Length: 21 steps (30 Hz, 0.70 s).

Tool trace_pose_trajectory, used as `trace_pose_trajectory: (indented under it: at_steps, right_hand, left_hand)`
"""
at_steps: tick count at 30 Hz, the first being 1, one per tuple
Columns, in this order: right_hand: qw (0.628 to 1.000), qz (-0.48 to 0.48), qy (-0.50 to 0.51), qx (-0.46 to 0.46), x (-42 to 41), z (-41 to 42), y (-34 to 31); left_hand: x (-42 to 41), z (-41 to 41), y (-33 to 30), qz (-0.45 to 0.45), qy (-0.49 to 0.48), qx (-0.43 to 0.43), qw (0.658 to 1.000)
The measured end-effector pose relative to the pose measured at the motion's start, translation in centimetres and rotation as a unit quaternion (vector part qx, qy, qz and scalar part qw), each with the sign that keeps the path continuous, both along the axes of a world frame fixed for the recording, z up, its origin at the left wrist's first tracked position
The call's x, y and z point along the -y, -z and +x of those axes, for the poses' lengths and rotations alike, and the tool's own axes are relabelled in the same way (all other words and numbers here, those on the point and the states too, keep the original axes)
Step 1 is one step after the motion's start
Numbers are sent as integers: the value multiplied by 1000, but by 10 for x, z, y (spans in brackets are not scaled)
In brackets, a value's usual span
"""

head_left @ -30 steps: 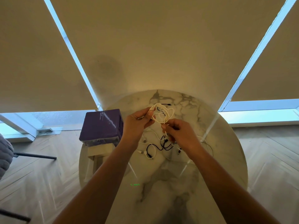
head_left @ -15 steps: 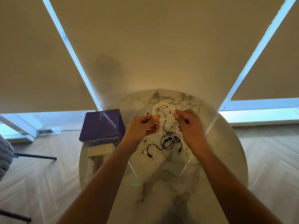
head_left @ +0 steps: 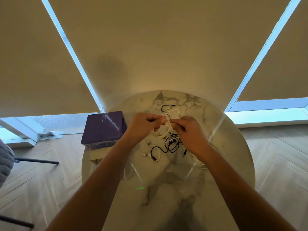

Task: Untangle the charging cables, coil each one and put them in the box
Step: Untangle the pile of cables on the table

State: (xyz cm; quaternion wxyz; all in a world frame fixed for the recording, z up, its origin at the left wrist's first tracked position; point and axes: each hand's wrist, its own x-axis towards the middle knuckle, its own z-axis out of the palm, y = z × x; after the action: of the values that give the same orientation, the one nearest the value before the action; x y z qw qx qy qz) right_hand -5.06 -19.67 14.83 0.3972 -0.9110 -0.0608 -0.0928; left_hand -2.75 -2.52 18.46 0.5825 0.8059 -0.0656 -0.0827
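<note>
Left hand [head_left: 143,126] and right hand [head_left: 190,130] both pinch white cable coil [head_left: 164,130]; keep loops even, tail clear of black cable [head_left: 171,145].

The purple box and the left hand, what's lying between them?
Nothing: the head view shows only bare marble table between the purple box and left hand.

A single wide-angle head-worn view looks forward and steeply down from above the round marble table [head_left: 233,155], close enough that both forearms run in from the bottom edge, while the drawn blinds [head_left: 158,47] fill the upper half, their lines apparently bent by the lens.
</note>
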Motion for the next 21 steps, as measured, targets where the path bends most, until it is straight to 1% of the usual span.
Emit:
trace_pose_trajectory:
  at_steps: [3, 6, 9, 11, 13, 15, 16, 18, 21]
  right_hand:
    - [1000, 1, 3, 23, 6, -1, 9]
    - [999, 2, 30, 19, 10, -3, 19]
    - [998, 11, 56, 15, 9, -5, 25]
    - [997, 44, 68, -10, 8, -4, 26]
    - [992, 85, 76, -60, 8, 1, 25]
    - [979, 153, 81, -110, 7, 5, 23]
    - [964, 217, 82, -131, 6, 6, 21]
    - [921, 350, 67, -157, 4, 5, 14]
    - [865, 469, 31, -177, 1, 3, 7]
  left_hand:
    - [-2, -2, 4, -56, -30, -50, 997]
    - [-5, -3, 7, -131, -51, -111, 984]
    - [-7, -5, 6, -178, -59, -144, 972]
    - [-7, -6, 5, -196, -59, -158, 966]
    - [-7, -7, 5, -195, -61, -164, 965]
    - [-7, -7, 6, -186, -60, -163, 967]
    - [-7, -7, 7, -179, -58, -160, 969]
    - [-6, -7, 8, -168, -52, -151, 973]
    - [-3, -8, 10, -164, -46, -128, 977]
